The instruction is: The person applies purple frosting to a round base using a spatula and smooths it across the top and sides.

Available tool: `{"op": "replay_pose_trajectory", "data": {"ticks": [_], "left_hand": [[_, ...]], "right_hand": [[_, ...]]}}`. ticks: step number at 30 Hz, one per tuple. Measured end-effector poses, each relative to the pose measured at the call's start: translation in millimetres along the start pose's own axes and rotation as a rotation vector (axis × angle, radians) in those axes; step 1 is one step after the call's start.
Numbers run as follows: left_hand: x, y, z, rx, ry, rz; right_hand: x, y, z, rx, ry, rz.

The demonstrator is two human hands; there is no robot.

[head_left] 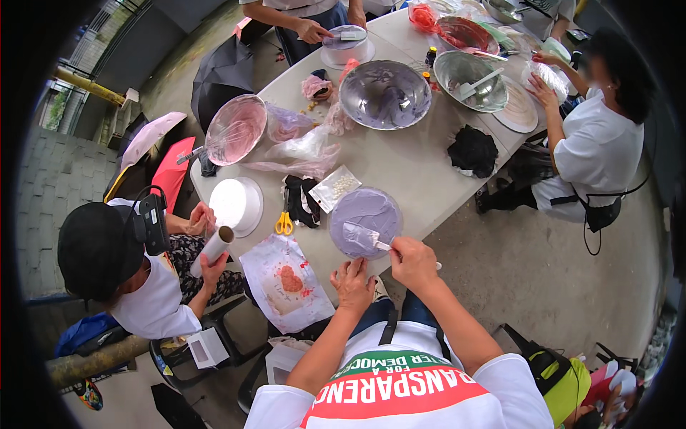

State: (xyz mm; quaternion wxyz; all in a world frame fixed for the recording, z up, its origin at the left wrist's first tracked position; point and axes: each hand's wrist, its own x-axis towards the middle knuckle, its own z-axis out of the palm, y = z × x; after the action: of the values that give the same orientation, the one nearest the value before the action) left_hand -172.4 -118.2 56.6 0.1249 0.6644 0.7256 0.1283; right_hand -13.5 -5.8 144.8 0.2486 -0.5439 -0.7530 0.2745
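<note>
Lilac frosting on the round cake (366,220) at the table's (414,171) near edge is judged soft and easily marred, so the spatula (363,237) is gripped by its handle in the closed right hand (412,261), while the left hand (352,284) rests loosely spread, empty, by the rim.

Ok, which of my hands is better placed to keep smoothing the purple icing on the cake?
Right. Your right hand holds the spatula, whose blade lies on the purple cake. Your left hand holds nothing and rests at the cake's near edge, probably better for steadying it.
</note>
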Motion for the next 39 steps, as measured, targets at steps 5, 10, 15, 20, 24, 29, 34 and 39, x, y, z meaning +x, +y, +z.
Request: {"op": "replay_pose_trajectory", "data": {"ticks": [5,10,15,20,24,29,34,39], "left_hand": [[-2.5,2.9,0.3,0.010,-0.016,-0.029],[-0.1,8.0,0.4,0.035,-0.004,-0.050],[2.4,10.7,-0.7,0.053,-0.014,-0.053],[5.9,14.1,-0.4,0.079,-0.004,-0.062],[9.0,18.2,-1.2,0.063,-0.053,-0.085],[11.0,25.2,-1.8,0.084,-0.063,-0.117],[10.3,28.5,0.0,0.118,-0.079,-0.122],[8.9,32.8,5.1,0.143,-0.111,-0.138]], "right_hand": [[7.1,17.2,-0.5,0.011,0.002,-0.013],[17.4,47.9,-23.1,-0.011,0.057,0.060],[17.6,72.2,-38.4,0.096,0.088,0.189],[21.0,83.5,-30.5,0.290,-0.001,0.428],[33.8,96.7,-6.0,0.432,-0.053,0.452],[25.0,128.3,19.6,0.977,-0.196,0.748],[8.3,121.6,24.9,1.156,-0.351,1.028],[-21.6,120.6,21.8,1.172,-0.371,1.032]]}}
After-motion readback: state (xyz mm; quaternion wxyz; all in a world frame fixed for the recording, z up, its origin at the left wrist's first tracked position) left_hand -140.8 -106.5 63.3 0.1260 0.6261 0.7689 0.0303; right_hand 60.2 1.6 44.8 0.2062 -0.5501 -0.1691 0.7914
